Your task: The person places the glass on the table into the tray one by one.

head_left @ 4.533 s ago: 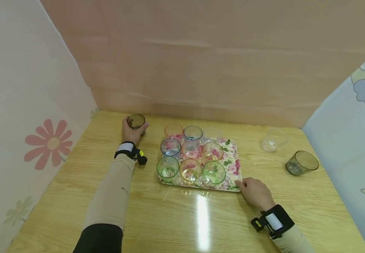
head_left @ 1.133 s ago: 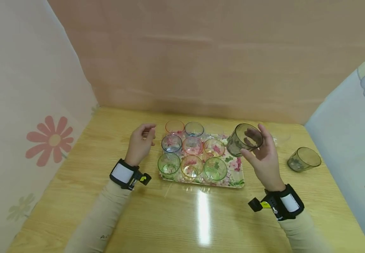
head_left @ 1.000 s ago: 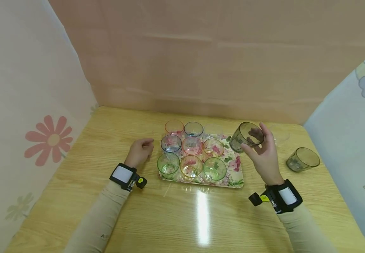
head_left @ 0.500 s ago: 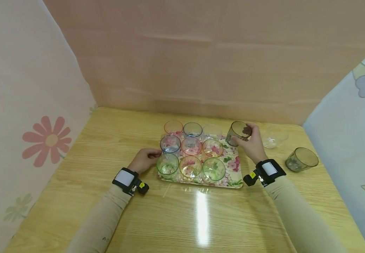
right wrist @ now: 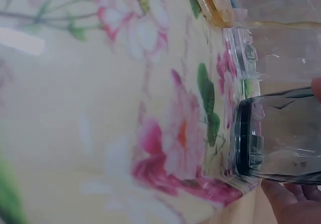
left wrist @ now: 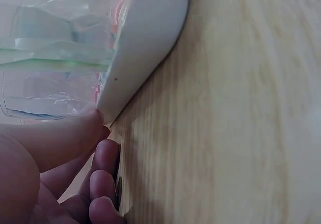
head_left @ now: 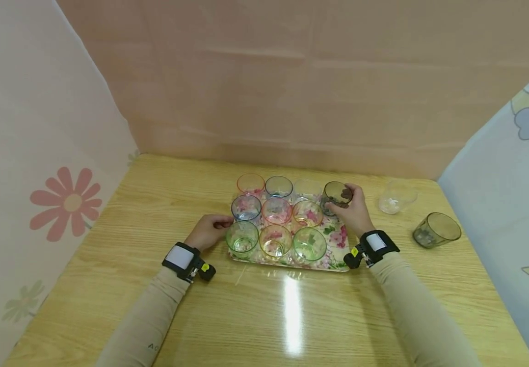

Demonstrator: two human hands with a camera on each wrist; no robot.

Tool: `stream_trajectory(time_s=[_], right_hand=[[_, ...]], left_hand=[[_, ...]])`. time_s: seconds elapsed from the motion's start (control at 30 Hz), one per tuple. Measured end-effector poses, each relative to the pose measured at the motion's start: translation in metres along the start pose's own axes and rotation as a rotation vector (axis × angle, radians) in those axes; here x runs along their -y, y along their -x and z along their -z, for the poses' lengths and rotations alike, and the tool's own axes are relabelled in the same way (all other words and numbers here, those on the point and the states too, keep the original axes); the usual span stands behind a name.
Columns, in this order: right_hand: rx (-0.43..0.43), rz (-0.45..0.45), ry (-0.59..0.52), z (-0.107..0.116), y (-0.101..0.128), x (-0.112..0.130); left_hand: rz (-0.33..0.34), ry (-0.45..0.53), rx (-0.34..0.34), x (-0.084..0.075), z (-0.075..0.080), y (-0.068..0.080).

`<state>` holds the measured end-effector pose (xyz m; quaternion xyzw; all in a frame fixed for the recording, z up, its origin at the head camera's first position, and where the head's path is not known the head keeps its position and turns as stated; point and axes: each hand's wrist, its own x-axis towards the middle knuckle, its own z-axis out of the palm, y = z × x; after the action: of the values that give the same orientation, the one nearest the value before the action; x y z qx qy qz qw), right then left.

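A floral tray [head_left: 338,243] sits mid-table with several coloured glasses on it in rows. My right hand [head_left: 350,203] grips a smoky grey glass [head_left: 334,192] that stands upright at the tray's back right corner. In the right wrist view the smoky glass [right wrist: 281,133] rests on the flowered tray surface [right wrist: 150,108], and a fingertip [right wrist: 293,204] shows below it. My left hand [head_left: 210,230] is at the tray's left edge beside a green glass [head_left: 242,239]. In the left wrist view its thumb presses the white tray rim [left wrist: 145,48] and its fingers [left wrist: 103,184] curl underneath.
A clear glass [head_left: 395,197] lies on its side on the table right of the tray. Another smoky glass [head_left: 435,230] leans further right, near the patterned cloth [head_left: 512,193]. A peach wall closes the back and a flowered curtain [head_left: 40,178] the left.
My right hand lowered the smoky glass from the air onto the tray's back right corner. My left hand dropped to the table and moved in to the tray's left edge.
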<state>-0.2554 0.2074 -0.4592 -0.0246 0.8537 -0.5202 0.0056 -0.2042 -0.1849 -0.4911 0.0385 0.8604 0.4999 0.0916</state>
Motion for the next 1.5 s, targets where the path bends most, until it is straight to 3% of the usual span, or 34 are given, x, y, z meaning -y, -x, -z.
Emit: stream_trajectory(time_s=[0.43,1.0,1.5], right_hand=[[-0.004,0.029,0.041,-0.002,-0.002,-0.005],[0.002,0.085,0.007,-0.006,-0.005,-0.011],[0.008,0.081,0.021,-0.008,-0.005,-0.015]], left_hand=[[0.002,-0.016,0.007,-0.003,-0.002,-0.002],[0.012,-0.017,0.007,-0.006,0.002,0.002],[0.043,-0.016,0.005,-0.007,0.001,0.004]])
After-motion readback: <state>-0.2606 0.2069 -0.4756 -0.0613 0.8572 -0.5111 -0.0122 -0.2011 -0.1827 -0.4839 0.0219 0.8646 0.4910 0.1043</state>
